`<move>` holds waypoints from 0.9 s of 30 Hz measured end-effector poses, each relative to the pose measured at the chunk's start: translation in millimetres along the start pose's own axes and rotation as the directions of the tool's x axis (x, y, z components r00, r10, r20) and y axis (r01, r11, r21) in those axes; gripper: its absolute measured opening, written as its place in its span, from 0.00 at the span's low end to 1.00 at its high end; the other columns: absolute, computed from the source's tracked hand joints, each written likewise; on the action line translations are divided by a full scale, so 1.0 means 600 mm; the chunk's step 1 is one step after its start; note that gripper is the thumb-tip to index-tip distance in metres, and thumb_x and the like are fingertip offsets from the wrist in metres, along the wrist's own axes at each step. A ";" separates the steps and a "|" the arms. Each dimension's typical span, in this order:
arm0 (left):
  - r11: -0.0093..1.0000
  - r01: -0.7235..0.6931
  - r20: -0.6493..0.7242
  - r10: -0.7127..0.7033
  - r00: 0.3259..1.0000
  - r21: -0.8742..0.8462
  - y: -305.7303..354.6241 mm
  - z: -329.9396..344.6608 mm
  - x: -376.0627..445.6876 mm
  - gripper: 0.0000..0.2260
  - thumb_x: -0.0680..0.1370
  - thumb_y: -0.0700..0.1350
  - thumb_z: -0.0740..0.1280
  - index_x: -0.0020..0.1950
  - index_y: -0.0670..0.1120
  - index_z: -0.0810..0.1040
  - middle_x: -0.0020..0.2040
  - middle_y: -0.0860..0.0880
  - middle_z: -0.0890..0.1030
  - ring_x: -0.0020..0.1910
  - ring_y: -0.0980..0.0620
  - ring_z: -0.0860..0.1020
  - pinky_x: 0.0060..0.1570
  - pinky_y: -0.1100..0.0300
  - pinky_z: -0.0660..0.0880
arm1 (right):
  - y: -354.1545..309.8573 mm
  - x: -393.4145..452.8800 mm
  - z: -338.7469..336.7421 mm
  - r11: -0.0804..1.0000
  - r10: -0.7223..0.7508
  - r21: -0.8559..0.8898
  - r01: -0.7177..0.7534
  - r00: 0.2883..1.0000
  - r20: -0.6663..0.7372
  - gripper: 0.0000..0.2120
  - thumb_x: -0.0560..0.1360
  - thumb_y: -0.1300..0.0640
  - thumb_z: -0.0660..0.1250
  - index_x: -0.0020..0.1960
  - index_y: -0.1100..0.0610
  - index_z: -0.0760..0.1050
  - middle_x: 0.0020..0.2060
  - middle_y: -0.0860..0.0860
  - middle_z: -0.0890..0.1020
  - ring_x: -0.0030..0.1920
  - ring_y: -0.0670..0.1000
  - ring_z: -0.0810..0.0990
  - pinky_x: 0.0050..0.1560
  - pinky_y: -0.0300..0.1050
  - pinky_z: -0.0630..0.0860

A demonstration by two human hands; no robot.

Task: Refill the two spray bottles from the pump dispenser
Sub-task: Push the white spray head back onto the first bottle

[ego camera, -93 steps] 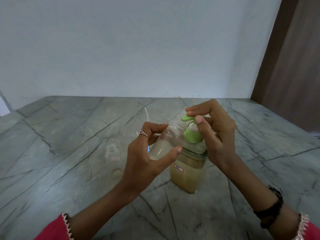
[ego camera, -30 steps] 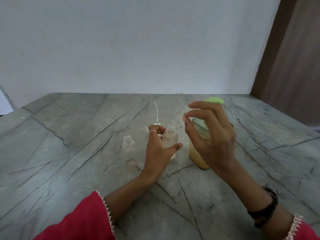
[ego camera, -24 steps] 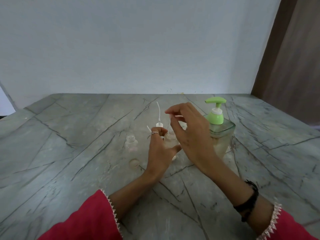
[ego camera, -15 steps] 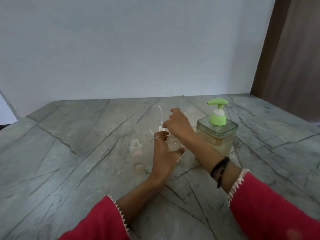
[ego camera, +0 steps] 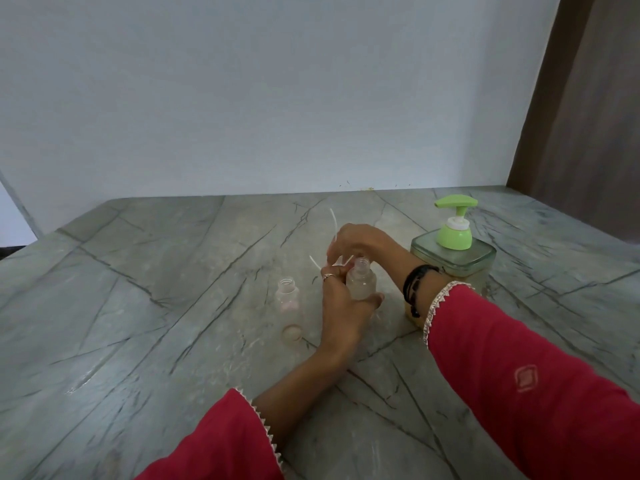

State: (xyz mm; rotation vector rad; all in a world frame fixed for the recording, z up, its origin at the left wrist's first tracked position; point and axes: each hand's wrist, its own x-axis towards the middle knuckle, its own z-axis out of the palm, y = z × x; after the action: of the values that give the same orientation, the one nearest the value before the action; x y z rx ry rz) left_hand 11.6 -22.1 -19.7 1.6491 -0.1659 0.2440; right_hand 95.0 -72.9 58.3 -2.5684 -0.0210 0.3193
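1. Left hand [ego camera: 341, 299] wraps the filled bottle [ego camera: 361, 284] at frame centre, steadying it on the desk [ego camera: 138, 271] for capping.
2. Right hand [ego camera: 360, 242] pinches the spray head [ego camera: 337, 259] behind it.
3. Empty bottle [ego camera: 288, 297] waits left; dispenser [ego camera: 453, 252] stands right.

Left hand [ego camera: 341, 303] grips an uncapped small clear bottle [ego camera: 361, 282] holding pale liquid, upright on the grey veined worktop [ego camera: 156, 289]; right hand [ego camera: 360, 242] reaches across behind it, fingers curled on a white sprayer top [ego camera: 341, 260] with thin white dip tubes sticking up and out to the left. Second uncapped clear bottle [ego camera: 288, 299] stands just left of the left hand, apart from it. Green-headed pump dispenser [ego camera: 453, 251], clear square body, stands at right behind the right forearm; red sleeves on both arms, black band on right wrist.
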 end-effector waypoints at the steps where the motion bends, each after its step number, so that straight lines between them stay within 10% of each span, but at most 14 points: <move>1: 1.000 0.006 0.000 -0.006 1.000 -0.001 -0.001 0.000 0.000 0.24 0.70 0.36 0.73 0.56 0.49 0.62 0.46 0.58 0.72 0.43 0.65 0.73 0.35 0.78 0.70 | 0.002 0.003 0.003 1.000 -0.011 0.010 0.012 1.000 -0.018 0.16 0.72 0.60 0.70 0.59 0.64 0.77 0.56 0.59 0.81 0.55 0.57 0.81 0.52 0.47 0.77; 6: 0.999 0.013 -0.008 -0.013 1.000 0.032 -0.005 -0.001 0.002 0.23 0.70 0.37 0.74 0.53 0.49 0.62 0.46 0.56 0.72 0.43 0.62 0.73 0.34 0.75 0.70 | 0.003 -0.003 0.004 0.980 -0.102 0.146 0.132 0.976 -0.194 0.10 0.72 0.68 0.67 0.53 0.67 0.78 0.43 0.60 0.83 0.46 0.57 0.84 0.52 0.49 0.80; 15: 0.995 0.082 -0.013 -0.083 0.996 -0.057 0.001 0.004 -0.003 0.19 0.70 0.31 0.70 0.51 0.46 0.64 0.43 0.52 0.72 0.39 0.59 0.73 0.29 0.75 0.70 | 0.012 -0.105 -0.029 0.917 -0.350 -0.011 0.399 0.788 -0.506 0.19 0.80 0.64 0.53 0.69 0.62 0.68 0.67 0.59 0.72 0.67 0.56 0.70 0.66 0.45 0.65; 20: 0.987 0.129 -0.014 -0.130 0.991 -0.097 0.010 0.007 -0.006 0.18 0.70 0.31 0.69 0.52 0.45 0.66 0.42 0.50 0.73 0.38 0.57 0.73 0.30 0.70 0.71 | 0.027 -0.129 -0.043 0.901 -0.375 -0.065 0.429 0.695 -0.613 0.16 0.81 0.61 0.53 0.61 0.66 0.74 0.43 0.60 0.80 0.44 0.58 0.76 0.47 0.47 0.71; 27: 0.980 0.167 -0.024 -0.170 0.985 -0.109 0.011 0.007 -0.009 0.17 0.67 0.34 0.69 0.51 0.45 0.69 0.42 0.48 0.75 0.41 0.51 0.75 0.38 0.56 0.73 | 0.042 -0.124 -0.033 0.900 -0.397 -0.189 0.392 0.563 -0.725 0.13 0.79 0.62 0.57 0.56 0.67 0.76 0.45 0.61 0.75 0.42 0.61 0.76 0.42 0.49 0.70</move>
State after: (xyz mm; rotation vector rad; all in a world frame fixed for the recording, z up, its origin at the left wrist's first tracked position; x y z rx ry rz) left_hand 5.2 -27.1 -15.0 1.5420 -0.0135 0.1310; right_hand 25.9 -110.3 78.1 -2.4051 -0.2922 -0.9392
